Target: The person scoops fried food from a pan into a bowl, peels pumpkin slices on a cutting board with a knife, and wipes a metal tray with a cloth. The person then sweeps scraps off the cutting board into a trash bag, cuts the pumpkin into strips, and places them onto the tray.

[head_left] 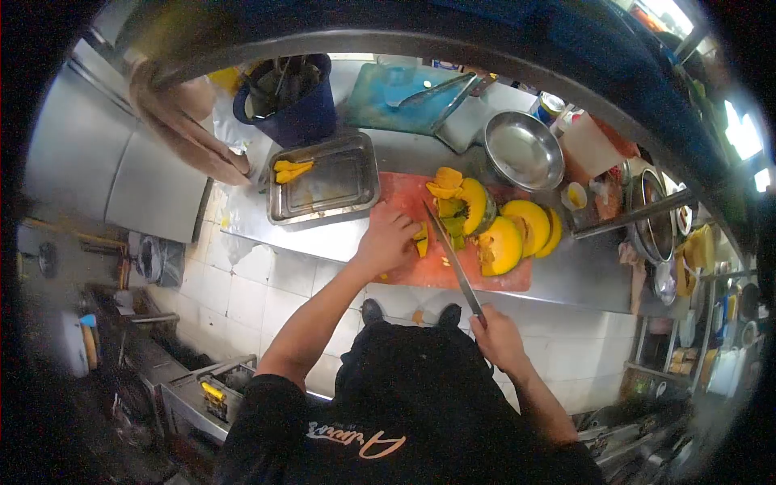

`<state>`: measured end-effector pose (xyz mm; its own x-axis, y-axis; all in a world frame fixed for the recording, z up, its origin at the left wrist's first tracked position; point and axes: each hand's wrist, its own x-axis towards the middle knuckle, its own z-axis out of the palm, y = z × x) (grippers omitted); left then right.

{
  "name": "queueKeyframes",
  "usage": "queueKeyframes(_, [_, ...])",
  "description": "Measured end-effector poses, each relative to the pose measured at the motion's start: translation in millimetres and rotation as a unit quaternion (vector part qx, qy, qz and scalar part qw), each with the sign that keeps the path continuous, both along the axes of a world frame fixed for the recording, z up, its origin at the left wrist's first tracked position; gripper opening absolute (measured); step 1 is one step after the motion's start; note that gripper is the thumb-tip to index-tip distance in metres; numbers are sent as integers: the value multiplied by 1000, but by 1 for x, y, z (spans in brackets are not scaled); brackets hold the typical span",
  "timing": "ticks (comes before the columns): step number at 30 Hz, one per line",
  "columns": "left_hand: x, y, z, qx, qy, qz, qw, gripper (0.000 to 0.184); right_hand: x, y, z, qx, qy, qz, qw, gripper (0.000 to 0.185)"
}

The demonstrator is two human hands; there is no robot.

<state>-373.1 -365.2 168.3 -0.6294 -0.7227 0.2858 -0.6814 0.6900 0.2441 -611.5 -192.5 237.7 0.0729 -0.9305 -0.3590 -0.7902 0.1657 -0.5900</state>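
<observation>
Pumpkin part-cut: few strips in tray, big wedges uncut.
Right hand grips knife; left hand curled over board, grip unclear.

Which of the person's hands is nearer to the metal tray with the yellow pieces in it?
Left. The left hand is at the red cutting board, close to the metal tray; the right hand is farther away, gripping the knife by its handle.

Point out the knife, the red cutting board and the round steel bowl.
Knife (455,265): head view, middle of the blade.
Red cutting board (406,187): head view, bare patch near its far left corner.
Round steel bowl (524,147): head view, inside bottom.
</observation>
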Motion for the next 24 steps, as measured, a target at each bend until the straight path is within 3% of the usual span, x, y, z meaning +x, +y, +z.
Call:
queueKeyframes(6, [-2, 3, -10, 13, -13, 8, 1000, 25, 10, 5, -5, -35, 14, 40, 998, 21])
queueKeyframes(17, [-5, 1, -5, 1, 65, 23, 998, 18, 17, -4, 24, 101, 14, 76, 992, 27])
queueKeyframes(24, [-6, -3, -5, 56, 42, 32, 997, 24, 20, -9, 45, 146, 22, 75, 986, 28])
